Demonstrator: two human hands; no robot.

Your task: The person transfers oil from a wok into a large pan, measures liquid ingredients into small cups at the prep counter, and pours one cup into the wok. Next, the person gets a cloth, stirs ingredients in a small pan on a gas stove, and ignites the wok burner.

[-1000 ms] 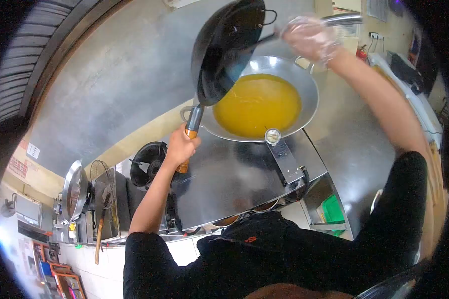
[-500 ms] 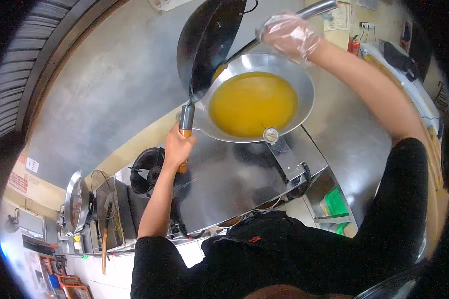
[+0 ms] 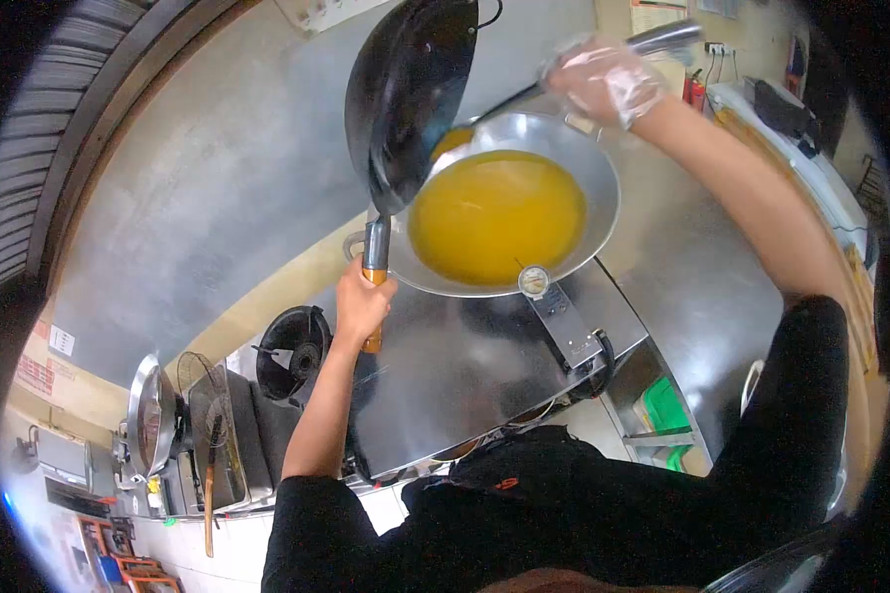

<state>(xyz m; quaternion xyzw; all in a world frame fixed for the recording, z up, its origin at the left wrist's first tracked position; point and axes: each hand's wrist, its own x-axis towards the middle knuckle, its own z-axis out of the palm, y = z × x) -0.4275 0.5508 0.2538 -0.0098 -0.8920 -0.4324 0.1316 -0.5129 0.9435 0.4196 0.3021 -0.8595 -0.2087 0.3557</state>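
Note:
My left hand [image 3: 366,306] is closed round the wooden handle of a dark wok [image 3: 405,109], which is tipped steeply on its side. The wok's lower edge hangs over the left rim of a wide metal pan [image 3: 603,178] with yellow oil [image 3: 494,217] in it. In a clear plastic glove, my right hand [image 3: 603,81] grips the long metal handle of a ladle [image 3: 455,140]. Its bowl is close against the tilted wok's inner side, with yellow liquid showing there. Whether bowl and wok touch, I cannot tell. A dial thermometer [image 3: 534,282] sits at the pan's near rim.
Left of the steel counter [image 3: 445,385] is a black burner [image 3: 295,354]. Farther left are a wire strainer [image 3: 208,395] with a wooden handle and another metal pan [image 3: 150,415]. Green containers [image 3: 667,405] are on a shelf below right.
My right hand has moved right with the ladle, whose bowl has shifted slightly right too. The wok stays tipped in my left hand. The whole view has shifted a little.

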